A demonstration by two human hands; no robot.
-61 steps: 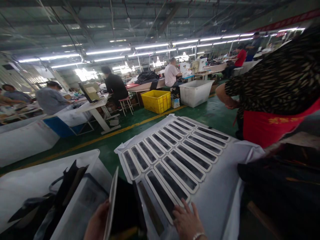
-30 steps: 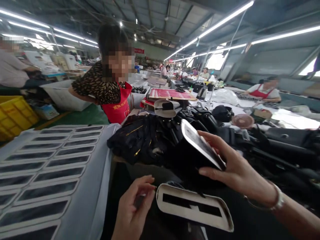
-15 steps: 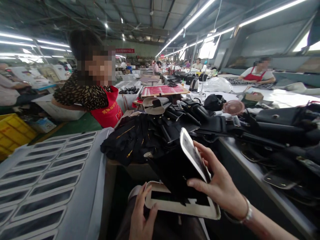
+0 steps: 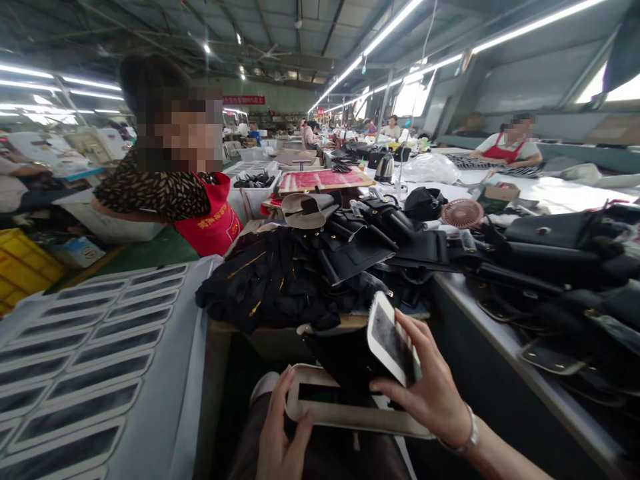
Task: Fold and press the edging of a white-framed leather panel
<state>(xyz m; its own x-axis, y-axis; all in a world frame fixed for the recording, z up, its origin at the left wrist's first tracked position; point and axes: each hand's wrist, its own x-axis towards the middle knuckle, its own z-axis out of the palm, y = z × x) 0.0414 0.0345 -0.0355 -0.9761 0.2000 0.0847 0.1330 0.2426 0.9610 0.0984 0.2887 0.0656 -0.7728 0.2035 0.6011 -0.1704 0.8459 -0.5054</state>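
In the head view the right hand (image 4: 433, 393) pinches a white-framed dark panel (image 4: 390, 340) tilted over the lap, while the left hand (image 4: 283, 437), fingers spread, steadies a slotted white template (image 4: 345, 417) lying flat below

The step in hand looks like fitting black leather (image 4: 345, 360) between panel and template; next calls for lining their edges squarely

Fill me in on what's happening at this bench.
The person's right hand holds a white-edged dark panel with black material under it. The left hand rests on the end of a pale slotted frame lying on the lap. A heap of black leather pieces sits on the table beyond.
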